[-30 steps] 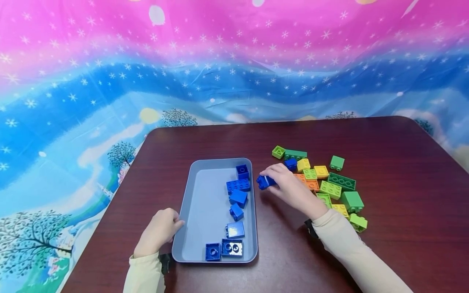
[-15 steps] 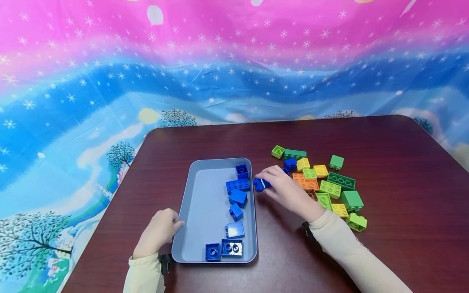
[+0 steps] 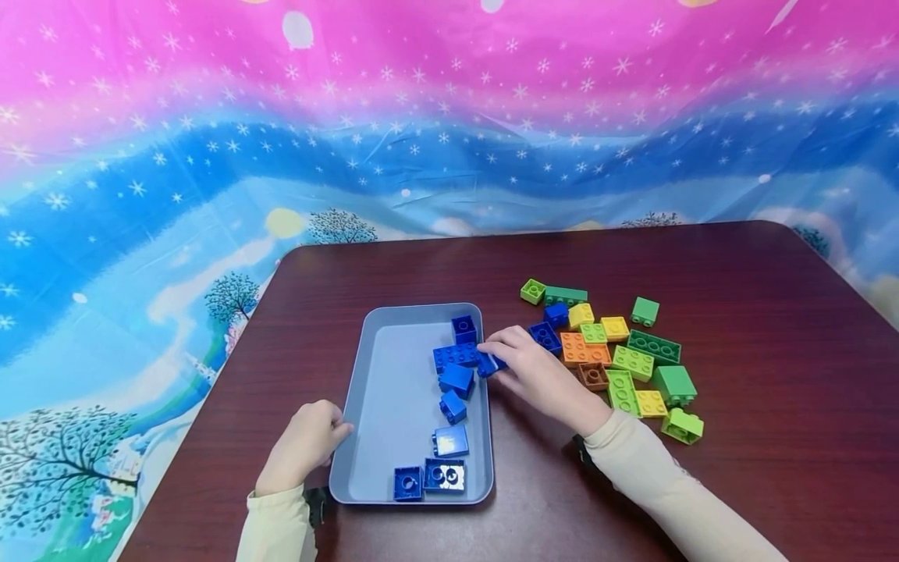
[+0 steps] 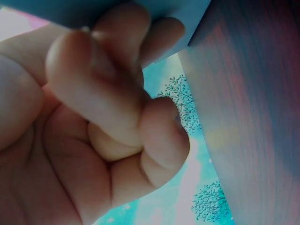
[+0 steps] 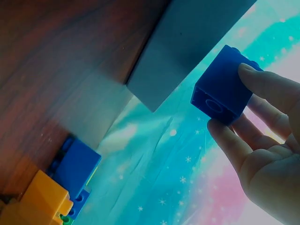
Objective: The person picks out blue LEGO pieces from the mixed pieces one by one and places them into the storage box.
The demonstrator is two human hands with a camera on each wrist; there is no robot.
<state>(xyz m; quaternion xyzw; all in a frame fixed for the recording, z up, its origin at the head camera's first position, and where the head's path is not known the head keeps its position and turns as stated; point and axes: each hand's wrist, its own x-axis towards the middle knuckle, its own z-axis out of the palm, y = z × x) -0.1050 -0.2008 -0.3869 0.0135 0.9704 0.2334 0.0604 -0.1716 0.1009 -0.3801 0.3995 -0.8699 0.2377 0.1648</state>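
Note:
My right hand [image 3: 544,378] holds a blue toy building brick [image 3: 489,364] over the right rim of the grey tray [image 3: 372,312]. In the right wrist view, thumb and fingers pinch that brick [image 5: 222,86], its hollow underside partly showing. Several blue bricks lie along the tray's right side and near end, among them a long studded brick [image 3: 455,357] and a smooth-sided one [image 3: 450,441]. My left hand [image 3: 309,437] grips the tray's left rim, its fingers curled at the tray wall in the left wrist view [image 4: 117,93].
Right of the tray lies a loose group of bricks: blue [image 3: 545,338], orange [image 3: 573,348], brown [image 3: 593,375], yellow [image 3: 614,329], lime [image 3: 634,363] and green [image 3: 676,386]. All stand on a dark wooden table [image 3: 772,328]. A patterned cloth [image 3: 449,156] hangs behind it.
My right hand has carried the blue brick left and slightly nearer, from beside the tray to above its right rim. The left hand and the tray have stayed put.

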